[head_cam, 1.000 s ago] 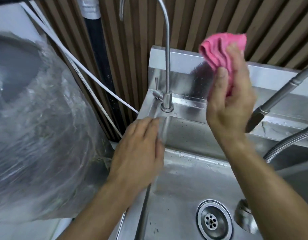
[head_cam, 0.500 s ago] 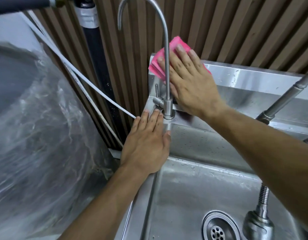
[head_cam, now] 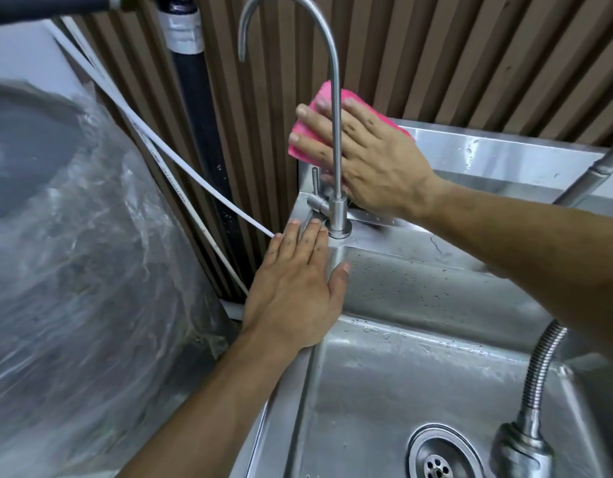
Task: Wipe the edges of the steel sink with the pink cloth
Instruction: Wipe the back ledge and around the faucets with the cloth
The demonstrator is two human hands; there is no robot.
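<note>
Head view, R hand (head_cam: pixel 374 160) flat on pink cloth (head_cam: pixel 300 146), L hand (head_cam: pixel 294 281) flat on sink (head_cam: pixel 436 374) rim

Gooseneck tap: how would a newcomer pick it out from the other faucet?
Start at the steel sink and go to its back left corner. The gooseneck tap rises there as a thin smooth tube arching leftward. Unlike the coiled-hose sprayer at right, it is rigid and plain.

The cloth (head_cam: pixel 300 146) is pressed by the right hand (head_cam: pixel 367 160) against the back corner of the sink (head_cam: pixel 505 157), behind the gooseneck tap (head_cam: pixel 337 139). The left hand (head_cam: pixel 294 288) is laid flat on the left rim, just before the tap base. The drain (head_cam: pixel 439 457) is set in the basin floor, with a hose sprayer (head_cam: pixel 525 439) to its right.
</note>
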